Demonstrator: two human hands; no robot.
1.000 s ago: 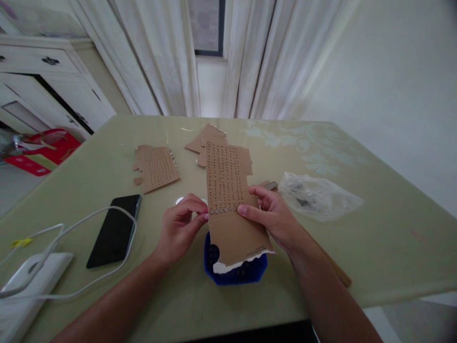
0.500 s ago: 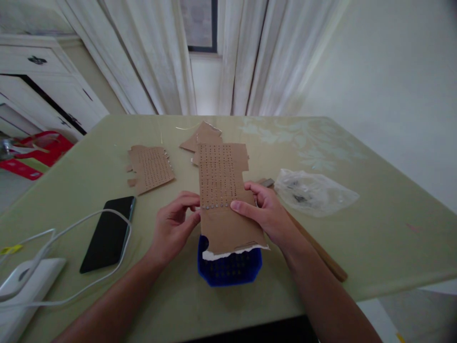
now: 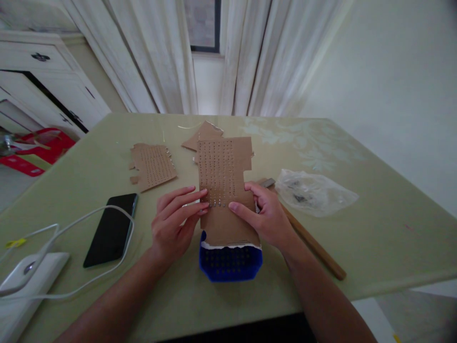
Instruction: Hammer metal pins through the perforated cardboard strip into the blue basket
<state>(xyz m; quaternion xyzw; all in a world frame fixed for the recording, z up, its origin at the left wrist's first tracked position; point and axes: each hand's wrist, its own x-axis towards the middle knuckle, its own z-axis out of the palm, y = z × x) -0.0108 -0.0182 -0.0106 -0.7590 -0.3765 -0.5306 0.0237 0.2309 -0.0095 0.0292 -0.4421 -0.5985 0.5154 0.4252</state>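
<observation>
A brown cardboard piece (image 3: 228, 224) with rows of small holes is held above a blue basket (image 3: 231, 274), its torn white lower edge over the basket's rear part. My right hand (image 3: 267, 214) grips the piece by its right edge, thumb on the front and the other fingers partly hidden. At the left edge, my left hand (image 3: 174, 221) has fingertips on the front, by a row of small shiny studs (image 3: 217, 204); its thumb is partly hidden behind. Whether those fingertips pinch a stud is too small to tell.
Another perforated cardboard piece (image 3: 155, 166) lies left; cardboard scraps (image 3: 205, 133) lie behind. A clear plastic bag (image 3: 316, 193) with small dark items and a wooden-handled tool (image 3: 314, 243) are right. A phone (image 3: 110, 231), white cable (image 3: 103, 272) and power strip (image 3: 43, 286) lie left.
My left hand's fingers have moved from beside the cardboard's edge onto its front, over the left end of the stud row. The cardboard has tilted slightly, showing more of the basket.
</observation>
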